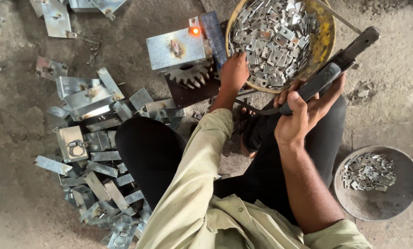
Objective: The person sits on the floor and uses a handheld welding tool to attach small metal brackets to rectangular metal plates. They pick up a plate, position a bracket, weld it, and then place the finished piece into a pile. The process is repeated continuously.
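1. A welding holder (328, 76) is clenched in the right hand (303, 113), its dark handle angled up toward the frame's right edge, above the rim of the yellow bowl (327, 34).
2. The left hand (234, 74) is pressed, fingers down, among small metal tabs at the near edge of that bowl; whether a tab is pinched or only touched cannot be told.
3. A steel plate (174, 48) is seen lying flat on a dark base just beside the bowl, with a spot (195, 31) glowing orange at its far corner, judged to be a weld made moments ago.
4. A gear (190, 74) is visible under the plate's near edge.
5. A heap of plates (96, 152) is spread on the ground to the person's left, several fitted with rings or tabs; these are judged finished pieces.
6. The bowl is heaped nearly full, and a grey pan (402, 184) at the right holds a smaller pile of tabs (367, 171), so much work is judged to be left.
7. More plates (56, 18) are lying at the top left, apart from the heap.
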